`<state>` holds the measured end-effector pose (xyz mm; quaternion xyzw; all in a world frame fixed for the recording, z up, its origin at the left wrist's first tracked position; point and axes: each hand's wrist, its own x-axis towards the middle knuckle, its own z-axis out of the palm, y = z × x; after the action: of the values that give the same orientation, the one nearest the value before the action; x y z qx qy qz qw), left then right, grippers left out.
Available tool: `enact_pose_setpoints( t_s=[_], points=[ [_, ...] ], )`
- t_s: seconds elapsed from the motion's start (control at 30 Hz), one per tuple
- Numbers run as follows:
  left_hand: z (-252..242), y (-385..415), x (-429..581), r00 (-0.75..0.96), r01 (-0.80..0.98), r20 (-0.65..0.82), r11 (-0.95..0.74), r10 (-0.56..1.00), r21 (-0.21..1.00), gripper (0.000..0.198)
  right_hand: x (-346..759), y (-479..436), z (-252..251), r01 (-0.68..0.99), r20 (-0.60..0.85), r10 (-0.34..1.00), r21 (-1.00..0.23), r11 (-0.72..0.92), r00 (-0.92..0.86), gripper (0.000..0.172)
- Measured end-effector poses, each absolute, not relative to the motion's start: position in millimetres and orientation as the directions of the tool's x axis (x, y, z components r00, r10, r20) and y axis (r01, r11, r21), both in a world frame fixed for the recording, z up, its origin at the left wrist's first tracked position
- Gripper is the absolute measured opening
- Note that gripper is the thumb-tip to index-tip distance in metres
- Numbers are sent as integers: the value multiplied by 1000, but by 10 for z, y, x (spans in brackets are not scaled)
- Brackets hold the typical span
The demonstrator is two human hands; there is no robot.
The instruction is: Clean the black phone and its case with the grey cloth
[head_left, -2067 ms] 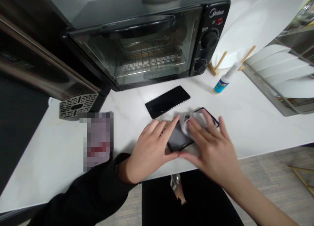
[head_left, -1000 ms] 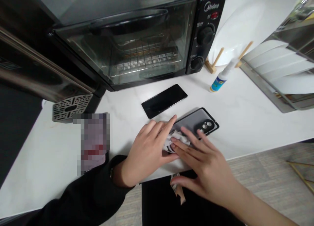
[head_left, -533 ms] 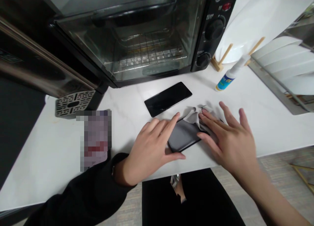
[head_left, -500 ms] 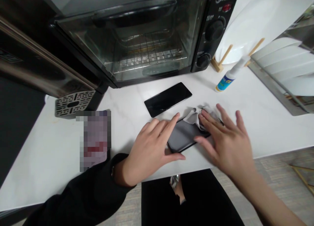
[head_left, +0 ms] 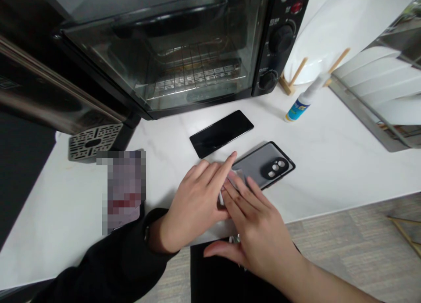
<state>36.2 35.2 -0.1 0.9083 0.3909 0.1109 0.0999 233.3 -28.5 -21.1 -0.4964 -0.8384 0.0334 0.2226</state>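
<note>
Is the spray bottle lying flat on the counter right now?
No, the spray bottle stands upright on the white counter near the wooden plate rack, right of the toaster oven.

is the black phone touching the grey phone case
Apart. The head view shows a bare strip of white counter between the black phone and the grey case.

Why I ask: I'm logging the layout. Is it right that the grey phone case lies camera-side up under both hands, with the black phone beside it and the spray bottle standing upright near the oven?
Not quite: the head view shows the spray bottle lying on its side. The phone case, black phone and oven are as you say.
</note>
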Motion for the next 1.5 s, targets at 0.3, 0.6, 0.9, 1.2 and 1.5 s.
enact_pose_setpoints(
  t_s=[0.3,0.6,0.9,1.2,1.5],
  points=[
    [20,332,357,674,694,112,-678,730,242,110,2530,-283,-228,882,369,881,-247,401,-298,77],
    [19,345,363,679,694,111,-684,725,224,113,2583,-259,-216,913,366,901,-238,331,-231,75],
    [16,337,361,677,690,115,-681,727,245,116,2433,-275,-247,948,368,923,-241,210,-111,69],
    [21,313,355,678,694,117,-684,726,225,111,2454,-245,-241,943,359,926,-254,215,-114,63],
    [5,295,360,677,695,118,-683,727,225,113,2634,-369,-222,898,332,887,-190,396,-321,72]
  ],
)
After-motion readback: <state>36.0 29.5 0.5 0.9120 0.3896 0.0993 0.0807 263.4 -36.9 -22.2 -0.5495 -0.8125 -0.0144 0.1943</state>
